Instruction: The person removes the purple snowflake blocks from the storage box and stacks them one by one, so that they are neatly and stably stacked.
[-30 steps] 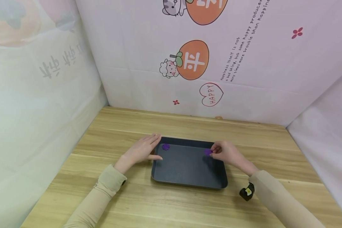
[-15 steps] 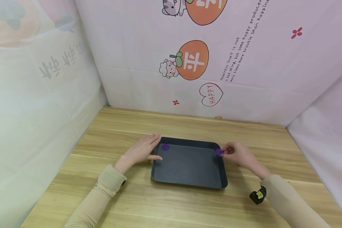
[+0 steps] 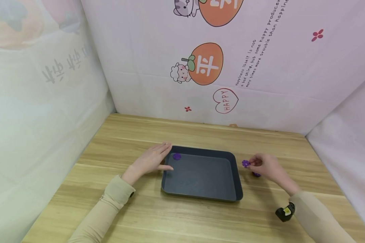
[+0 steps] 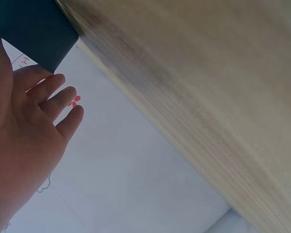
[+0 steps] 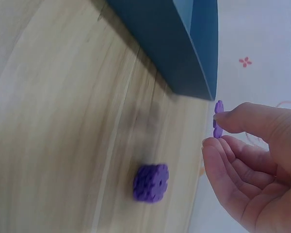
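A dark grey rectangular tray [image 3: 200, 177] lies on the wooden table. Against its left end rests my left hand [image 3: 149, 160], fingers straight along the rim and thumb over the inside. One purple flower-shaped disc [image 3: 176, 156] sits in the tray's far left corner. My right hand [image 3: 267, 167] is just beyond the tray's right side, pinching a second purple disc [image 3: 246, 163] between thumb and fingers. Below that hand, a short stack of purple discs [image 5: 150, 183] stands on the table, partly hidden by the hand in the head view.
The wood-grain table [image 3: 134, 216] meets a printed white cloth wall [image 3: 152, 84] at the back. Plain white cloth also hangs at the left and right. A small black device [image 3: 285, 212] is strapped at the right wrist.
My right hand has moved from over the tray's far right part to the right, past its rim, carrying the disc and uncovering part of the stack. My left hand has stayed still.
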Tool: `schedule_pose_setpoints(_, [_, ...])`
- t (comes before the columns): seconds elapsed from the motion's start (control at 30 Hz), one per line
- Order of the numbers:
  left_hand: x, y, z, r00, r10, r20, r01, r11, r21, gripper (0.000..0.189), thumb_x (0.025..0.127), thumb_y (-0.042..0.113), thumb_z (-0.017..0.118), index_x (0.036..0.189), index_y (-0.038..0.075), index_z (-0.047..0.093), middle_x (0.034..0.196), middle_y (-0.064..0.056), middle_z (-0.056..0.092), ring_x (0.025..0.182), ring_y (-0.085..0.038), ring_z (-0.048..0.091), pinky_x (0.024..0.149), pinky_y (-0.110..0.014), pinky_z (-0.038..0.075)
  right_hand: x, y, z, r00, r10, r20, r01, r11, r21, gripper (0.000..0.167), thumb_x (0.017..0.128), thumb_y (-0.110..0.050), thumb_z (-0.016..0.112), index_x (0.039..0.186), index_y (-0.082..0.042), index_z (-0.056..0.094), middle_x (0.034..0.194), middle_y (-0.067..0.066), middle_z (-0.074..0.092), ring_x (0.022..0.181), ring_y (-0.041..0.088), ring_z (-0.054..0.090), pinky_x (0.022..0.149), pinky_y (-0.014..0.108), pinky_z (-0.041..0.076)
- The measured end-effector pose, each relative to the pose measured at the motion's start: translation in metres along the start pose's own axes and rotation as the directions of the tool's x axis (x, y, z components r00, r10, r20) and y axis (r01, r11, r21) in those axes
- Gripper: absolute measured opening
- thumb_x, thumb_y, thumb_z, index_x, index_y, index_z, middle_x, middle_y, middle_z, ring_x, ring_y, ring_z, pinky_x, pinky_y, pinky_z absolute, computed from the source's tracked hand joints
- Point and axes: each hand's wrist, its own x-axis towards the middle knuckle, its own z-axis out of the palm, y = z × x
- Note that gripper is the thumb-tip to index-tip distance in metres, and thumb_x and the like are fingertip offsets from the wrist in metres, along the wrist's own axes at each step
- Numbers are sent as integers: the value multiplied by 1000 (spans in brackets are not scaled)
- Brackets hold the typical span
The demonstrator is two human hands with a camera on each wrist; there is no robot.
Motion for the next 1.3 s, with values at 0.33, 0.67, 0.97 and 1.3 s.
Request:
schedule_pose_setpoints(0.33, [0, 2, -2, 1000, -5, 7, 6, 1000, -6, 92, 89, 63, 58, 152, -1, 36, 158, -19, 37, 146, -36, 38, 120, -49, 36, -8, 22, -5, 999, 49, -5, -49, 998, -39, 22, 84, -18, 77, 93, 1, 72, 85, 10, 73, 75, 14, 66, 60, 17, 53])
schedule_pose_setpoints(0.67, [0, 1, -2, 1000, -1, -1, 1, 1000, -3, 92, 89, 63, 59, 151, -1, 37, 158, -19, 38, 146, -36, 38, 119, -50, 38, -14, 38, -4, 997, 80, -13, -81, 995, -60, 22, 83, -19, 77, 92, 0, 72, 83, 7, 72, 73, 12, 62, 59, 17, 49])
schedule_pose_setpoints(0.97, [0, 0, -1, 1000, 1, 0, -1, 1000, 2, 92, 89, 64, 57, 152, 0, 36, 158, -19, 37, 146, -35, 38, 119, -49, 38, -14, 48, 2, 997, 80, -10, -80, 994, -67, 23, 82, -16, 78, 92, 4, 73, 82, 9, 73, 73, 13, 63, 58, 18, 48])
schedule_pose_setpoints(1.3, [0, 0, -1, 1000, -6, 18, 6, 1000, -3, 93, 90, 65, 56, 153, 0, 34, 159, -19, 35, 147, -35, 36, 120, -49, 36, -17, 49, 3, 993, 113, 17, -111, 992, -59, 24, 83, -16, 77, 95, 5, 72, 85, 11, 73, 76, 16, 65, 59, 19, 50])
